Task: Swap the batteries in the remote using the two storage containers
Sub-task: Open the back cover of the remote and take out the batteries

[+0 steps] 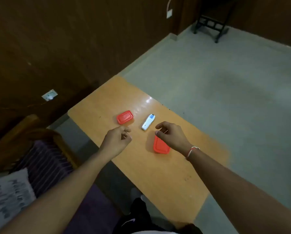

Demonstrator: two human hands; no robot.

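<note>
We are reaching both arms over orange wooden table point(166, 174). Left hand point(117, 141) hovering, fingers loosely curled, holding nothing. Right hand point(171, 134) hovering likewise, covering far end of near red lidded plastic container point(160, 146). Second red container point(125, 117) lying far left. One white remote point(147, 122) lying between containers.

Dim, soft-focus wide-angle view; glare on the table point(147, 100), edges bowed.

Wooden table point(166, 174) — two red containers point(125, 117); white remote point(147, 122).
</note>
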